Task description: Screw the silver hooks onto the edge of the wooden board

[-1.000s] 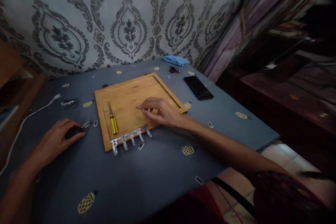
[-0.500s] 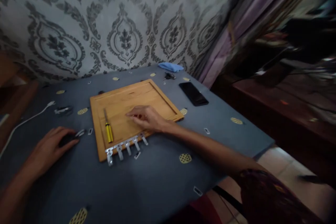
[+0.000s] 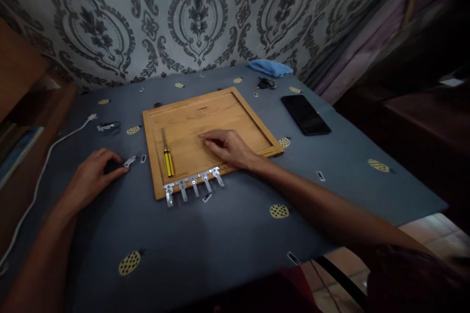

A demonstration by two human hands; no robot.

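A square wooden board (image 3: 191, 117) lies on the blue-grey tablecloth (image 3: 205, 244). My right hand (image 3: 229, 146) rests on the board's near right part, fingers curled with the forefinger stretched left, pressing on the wood. A yellow-handled screwdriver (image 3: 167, 155) lies on the board's left side. Several small metal brackets (image 3: 193, 185) line the board's near edge. My left hand (image 3: 91, 176) lies on the cloth left of the board, fingers closed over a small dark thing with a metal piece (image 3: 129, 161) showing at the fingertips.
A black phone (image 3: 305, 115) lies right of the board. A blue cloth (image 3: 270, 67) and a small dark item (image 3: 265, 83) sit at the back by the patterned wall. A white cable (image 3: 55, 143) and another metal part (image 3: 106, 127) lie at the left.
The view has swung to the right and down. Both hands stay in about the same places on the board and the cloth.
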